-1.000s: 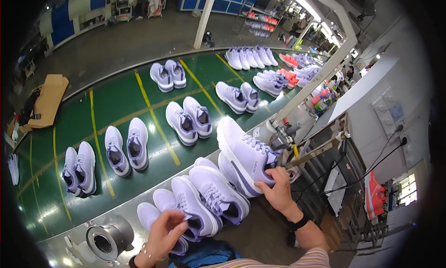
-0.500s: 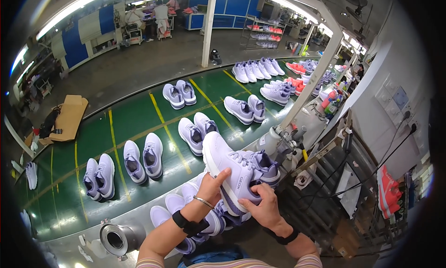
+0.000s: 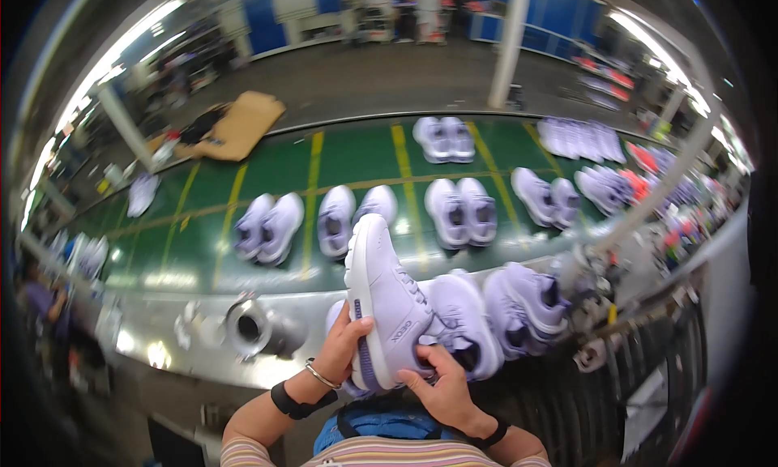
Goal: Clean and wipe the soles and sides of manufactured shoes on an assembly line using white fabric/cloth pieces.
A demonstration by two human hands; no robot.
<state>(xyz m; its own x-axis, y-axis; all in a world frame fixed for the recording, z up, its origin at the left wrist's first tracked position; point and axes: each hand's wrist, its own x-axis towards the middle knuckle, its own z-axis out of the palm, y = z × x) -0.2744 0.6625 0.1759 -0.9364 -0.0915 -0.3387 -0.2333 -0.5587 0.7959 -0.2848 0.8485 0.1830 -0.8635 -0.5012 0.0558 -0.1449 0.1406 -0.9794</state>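
Observation:
A lavender sneaker (image 3: pixel 387 293) is held in front of my body, toe up, its pale sole turned to the left. My left hand (image 3: pixel 344 349) grips it along the sole near the heel, thumb over the edge. At the shoe's opening and heel, my right hand (image 3: pixel 442 386) pinches the collar. Just right of it, more lavender sneakers (image 3: pixel 519 301) stand close together on the metal ledge. Another shoe is partly hidden behind the held one. Beyond lies a green conveyor belt (image 3: pixel 194 260) with yellow lines, bearing pairs of lavender sneakers (image 3: pixel 460 212).
A round metal fitting (image 3: pixel 250 325) stands on the ledge at left. A cardboard box (image 3: pixel 247 127) sits at the belt's far left side. White posts (image 3: pixel 510 46) rise beyond the belt and at the right. Coral and lavender shoes crowd the belt's right end.
My view has swung left, so the belt and its shoes appear further right. The held sneaker now points more upright; both hands keep their hold on it.

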